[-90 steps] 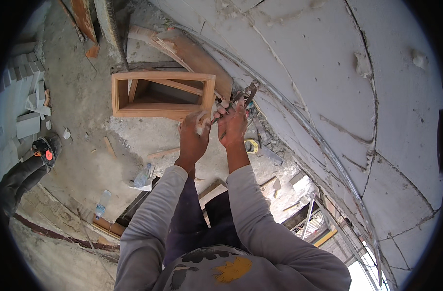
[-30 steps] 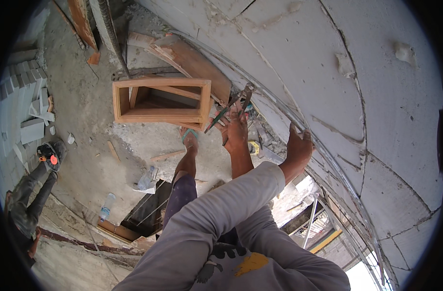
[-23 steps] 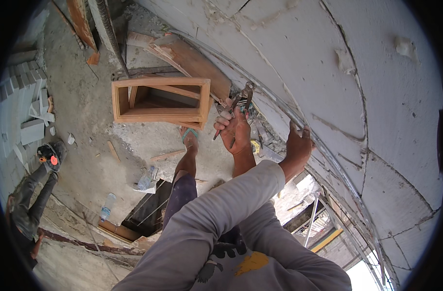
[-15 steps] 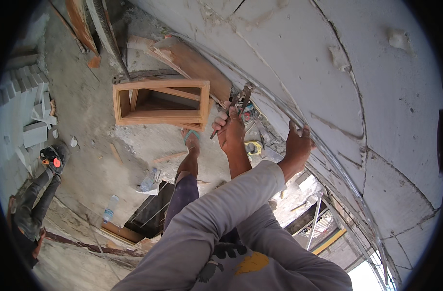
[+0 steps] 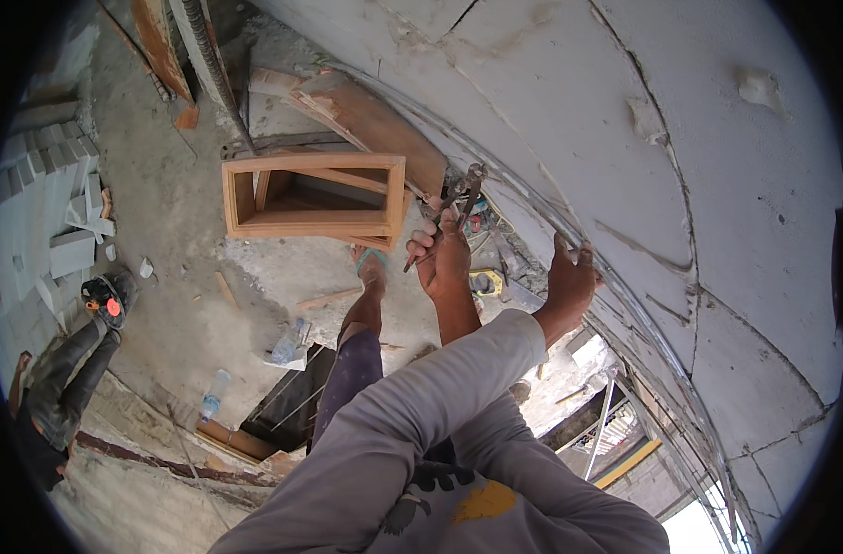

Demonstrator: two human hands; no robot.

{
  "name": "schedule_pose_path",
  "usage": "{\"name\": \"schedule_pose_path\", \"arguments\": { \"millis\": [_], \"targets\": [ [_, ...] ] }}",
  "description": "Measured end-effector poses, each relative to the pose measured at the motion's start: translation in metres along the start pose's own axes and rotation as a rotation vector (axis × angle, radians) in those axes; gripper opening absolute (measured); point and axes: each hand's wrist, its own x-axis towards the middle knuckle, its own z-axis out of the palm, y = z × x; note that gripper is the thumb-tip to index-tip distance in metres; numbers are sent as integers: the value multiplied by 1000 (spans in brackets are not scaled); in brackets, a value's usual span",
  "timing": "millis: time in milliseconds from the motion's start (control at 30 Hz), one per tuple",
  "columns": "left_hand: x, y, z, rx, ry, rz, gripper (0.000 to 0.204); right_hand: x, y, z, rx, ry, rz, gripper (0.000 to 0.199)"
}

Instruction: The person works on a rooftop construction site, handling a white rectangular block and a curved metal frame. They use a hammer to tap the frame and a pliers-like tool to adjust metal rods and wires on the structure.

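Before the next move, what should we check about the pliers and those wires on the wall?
1. Right hand gripping the pliers: ok.
2. Pliers biting a wire: cannot tell, the tip is too small to see.
3. Left hand on the wires: ok.
4. Arms uncrossed: not ok, the left crosses over the right.
5. Nobody below: not ok, a person is down on the floor.
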Motion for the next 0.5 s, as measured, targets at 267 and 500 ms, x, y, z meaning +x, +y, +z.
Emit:
{"name": "schedule_pose_path", "arguments": {
  "millis": [267, 500],
  "targets": [
    [4, -5, 0, -68, -31, 22, 81, -16, 3, 1, -94, 47, -23, 32],
    [4, -5, 1, -13, -19, 10, 81, -30, 9, 11, 366, -227, 107, 32]
  ]
}}
